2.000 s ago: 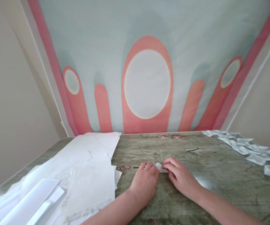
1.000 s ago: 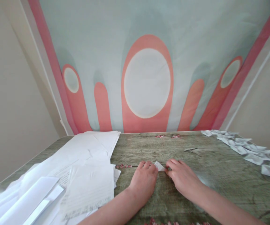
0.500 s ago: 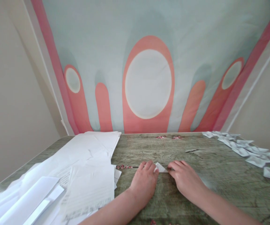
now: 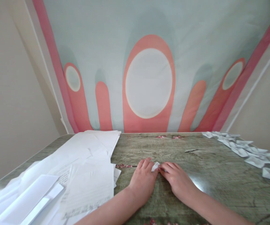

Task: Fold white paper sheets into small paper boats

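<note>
At the far left, a spread of white paper point(image 4: 78, 150) covers that side of the bench point(image 4: 144, 145), its upper end reaching the back edge. Two folded strips point(image 4: 28, 198) lie on it near the front, with printed sheets point(image 4: 91, 184) just to their right. A narrow strip of bare wood separates these sheets from the left hand point(image 4: 144, 179). Its fingers lie close together, curled down at the left side of a small folded paper point(image 4: 155, 167); whether they pinch it cannot be told. That paper rests near the middle of the bench, between both hands, well short of the back edge. The right hand point(image 4: 178, 182) meets its other side, fingers drawn together, tips at the paper; the grip itself is hidden. Farther right, a wide stretch of wood leads to a row of folded pieces point(image 4: 254, 153) along the right edge.
</note>
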`<state>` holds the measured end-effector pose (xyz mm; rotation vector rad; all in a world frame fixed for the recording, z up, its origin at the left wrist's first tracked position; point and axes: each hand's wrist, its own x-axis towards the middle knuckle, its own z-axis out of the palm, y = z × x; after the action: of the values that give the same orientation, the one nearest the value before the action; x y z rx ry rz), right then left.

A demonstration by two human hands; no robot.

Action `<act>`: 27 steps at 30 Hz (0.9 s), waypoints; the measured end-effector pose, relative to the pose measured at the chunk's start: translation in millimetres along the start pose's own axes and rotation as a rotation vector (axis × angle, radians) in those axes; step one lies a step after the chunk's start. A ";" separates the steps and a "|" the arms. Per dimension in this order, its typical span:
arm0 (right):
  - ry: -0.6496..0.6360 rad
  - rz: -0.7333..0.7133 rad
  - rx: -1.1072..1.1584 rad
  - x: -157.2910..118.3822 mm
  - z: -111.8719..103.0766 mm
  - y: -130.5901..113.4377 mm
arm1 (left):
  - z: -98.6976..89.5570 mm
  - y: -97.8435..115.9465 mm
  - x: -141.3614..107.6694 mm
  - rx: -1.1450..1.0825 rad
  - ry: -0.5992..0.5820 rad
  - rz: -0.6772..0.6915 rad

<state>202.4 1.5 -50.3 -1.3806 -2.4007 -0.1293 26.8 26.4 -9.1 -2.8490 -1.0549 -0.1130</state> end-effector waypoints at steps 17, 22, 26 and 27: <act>-0.083 0.016 -0.093 6.6 -7.4 -2.2 | -4.4 -6.6 -1.3 0.135 -0.060 -0.035; -0.145 0.056 -0.106 5.7 -16.0 -3.6 | -3.2 -5.0 -0.6 0.163 -0.052 -0.022; -0.198 0.116 -0.137 3.8 -22.6 -4.3 | -5.1 -1.5 -0.1 0.171 -0.046 -0.015; -0.198 0.127 -0.140 3.2 -23.4 -4.3 | -5.6 -0.7 0.4 0.171 -0.050 -0.010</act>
<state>203.6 -4.1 -27.0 -1.6764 -2.4945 -0.1355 26.5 26.4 -3.4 -2.7065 -1.0343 0.0461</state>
